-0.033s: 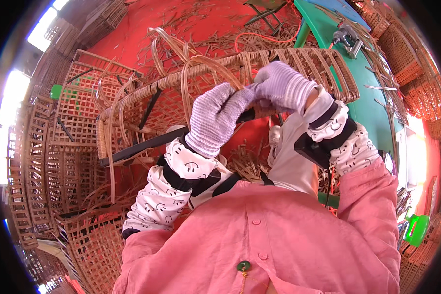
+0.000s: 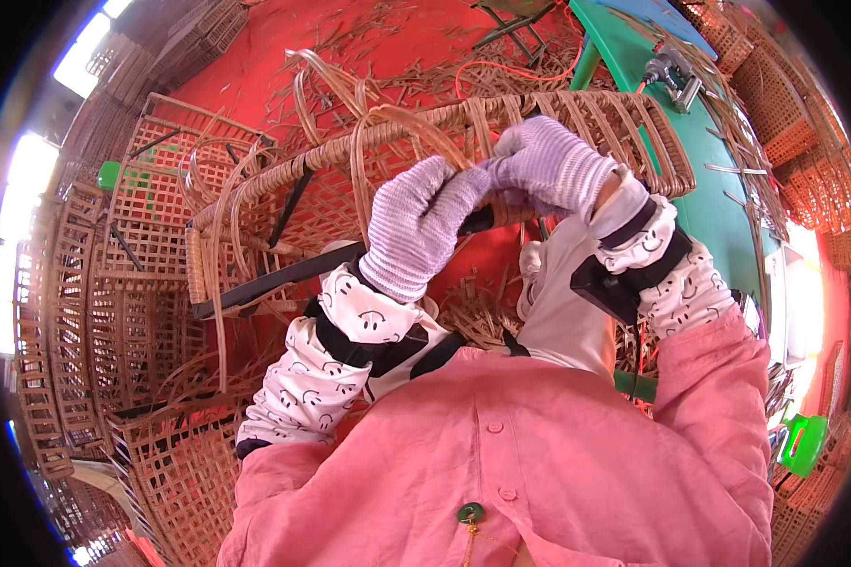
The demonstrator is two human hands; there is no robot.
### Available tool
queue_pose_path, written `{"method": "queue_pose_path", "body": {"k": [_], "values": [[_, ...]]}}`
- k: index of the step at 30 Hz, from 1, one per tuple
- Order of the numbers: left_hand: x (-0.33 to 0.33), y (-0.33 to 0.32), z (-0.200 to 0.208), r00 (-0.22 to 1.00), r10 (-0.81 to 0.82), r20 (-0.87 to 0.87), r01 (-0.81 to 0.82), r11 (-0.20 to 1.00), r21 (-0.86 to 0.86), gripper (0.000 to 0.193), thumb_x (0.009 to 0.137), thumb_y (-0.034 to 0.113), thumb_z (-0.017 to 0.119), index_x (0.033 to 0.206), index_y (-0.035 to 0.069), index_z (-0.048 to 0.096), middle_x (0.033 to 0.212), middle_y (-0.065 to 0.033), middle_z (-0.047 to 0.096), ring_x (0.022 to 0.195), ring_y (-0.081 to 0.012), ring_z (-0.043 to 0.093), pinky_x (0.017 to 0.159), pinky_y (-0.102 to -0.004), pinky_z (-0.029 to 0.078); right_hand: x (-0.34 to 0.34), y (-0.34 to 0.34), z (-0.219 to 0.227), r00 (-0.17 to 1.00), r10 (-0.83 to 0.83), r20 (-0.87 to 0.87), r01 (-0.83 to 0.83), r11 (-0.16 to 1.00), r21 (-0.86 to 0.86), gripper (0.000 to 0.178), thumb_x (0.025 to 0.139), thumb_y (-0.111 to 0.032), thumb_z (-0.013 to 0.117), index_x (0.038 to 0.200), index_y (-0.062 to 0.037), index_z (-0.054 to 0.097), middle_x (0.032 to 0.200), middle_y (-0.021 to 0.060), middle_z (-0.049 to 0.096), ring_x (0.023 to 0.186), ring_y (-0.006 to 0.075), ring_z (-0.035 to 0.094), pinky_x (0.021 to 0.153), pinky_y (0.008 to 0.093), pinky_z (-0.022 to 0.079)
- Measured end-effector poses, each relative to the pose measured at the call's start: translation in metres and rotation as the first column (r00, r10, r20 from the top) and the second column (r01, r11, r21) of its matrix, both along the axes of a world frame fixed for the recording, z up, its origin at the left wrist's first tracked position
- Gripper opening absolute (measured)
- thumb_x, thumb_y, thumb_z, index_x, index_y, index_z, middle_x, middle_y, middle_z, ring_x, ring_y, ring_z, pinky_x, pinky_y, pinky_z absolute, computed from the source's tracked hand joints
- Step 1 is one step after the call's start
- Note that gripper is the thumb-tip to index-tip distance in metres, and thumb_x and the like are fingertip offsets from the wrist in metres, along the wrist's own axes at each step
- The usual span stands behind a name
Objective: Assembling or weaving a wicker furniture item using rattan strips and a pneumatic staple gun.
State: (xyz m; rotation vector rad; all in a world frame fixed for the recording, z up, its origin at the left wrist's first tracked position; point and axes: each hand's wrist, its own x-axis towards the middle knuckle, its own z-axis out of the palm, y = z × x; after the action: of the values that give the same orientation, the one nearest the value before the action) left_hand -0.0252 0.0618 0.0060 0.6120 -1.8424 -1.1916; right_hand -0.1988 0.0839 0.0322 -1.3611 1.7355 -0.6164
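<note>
A half-woven rattan basket frame on a black metal bar lies in front of me over the red floor. Both my hands wear lilac knit gloves and meet at its near rim. My left hand is closed around a thin rattan strip that loops up from the rim. My right hand pinches the same strip just to the right, pressed against the woven edge. The fingertips of both hands touch. Loose strips stick up from the frame's left end.
Stacks of woven lattice panels fill the left side and lower left. A green table with a small metal tool stands at the right. Rattan scraps litter the red floor. A green container sits at the lower right.
</note>
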Motion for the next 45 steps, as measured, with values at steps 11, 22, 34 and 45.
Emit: {"method": "queue_pose_path", "body": {"k": [11, 22, 34, 45], "values": [[0.003, -0.007, 0.001, 0.989, -0.014, -0.147, 0.043, 0.979, 0.2, 0.012, 0.084, 0.01, 0.059, 0.083, -0.002, 0.062, 0.07, -0.0052, 0.063, 0.064, -0.0081, 0.057, 0.058, -0.0233, 0.045, 0.015, 0.032, 0.005, 0.883, -0.063, -0.465, -0.114, 0.933, -0.341, 0.031, 0.076, -0.03, 0.064, 0.097, -0.0084, 0.061, 0.073, 0.0075, 0.064, 0.071, 0.0226, 0.063, 0.069, 0.0369, 0.049], [0.028, 0.015, -0.025, 0.945, -0.213, 0.247, 0.317, 0.782, -0.537, 0.015, 0.072, 0.011, 0.067, 0.086, 0.007, 0.062, 0.082, -0.0059, 0.063, 0.086, -0.025, 0.062, 0.086, -0.0386, 0.046, 0.003, 0.03, -0.026, 0.701, 0.073, -0.71, -0.514, 0.742, -0.431, 0.041, 0.073, -0.025, 0.062, 0.113, -0.0196, 0.054, 0.087, 0.0054, 0.062, 0.092, 0.0233, 0.056, 0.092, 0.0412, 0.032], [0.038, 0.006, -0.031, 0.921, -0.144, 0.361, 0.325, 0.796, -0.511, 0.022, 0.072, 0.018, 0.065, 0.091, 0.008, 0.062, 0.093, -0.009, 0.06, 0.091, -0.0282, 0.058, 0.077, -0.037, 0.048, 0.019, 0.023, -0.02, 0.616, -0.058, -0.786, -0.574, 0.65, -0.497, 0.018, 0.078, -0.029, 0.053, 0.082, -0.0114, 0.055, 0.066, 0.0066, 0.059, 0.068, 0.0247, 0.059, 0.094, 0.0457, 0.03], [-0.009, -0.049, 0.024, 0.236, 0.245, 0.94, 0.604, 0.721, -0.339, 0.026, 0.077, 0.024, 0.054, 0.099, 0.012, 0.059, 0.109, -0.0043, 0.058, 0.122, -0.021, 0.038, 0.102, -0.0554, 0.017, 0.017, 0.031, -0.05, 0.404, -0.196, -0.893, -0.716, 0.541, -0.442, 0.018, 0.081, -0.024, 0.047, 0.074, -0.0074, 0.047, 0.051, 0.0067, 0.05, 0.047, 0.0241, 0.053, 0.083, 0.0473, 0.04]]}}
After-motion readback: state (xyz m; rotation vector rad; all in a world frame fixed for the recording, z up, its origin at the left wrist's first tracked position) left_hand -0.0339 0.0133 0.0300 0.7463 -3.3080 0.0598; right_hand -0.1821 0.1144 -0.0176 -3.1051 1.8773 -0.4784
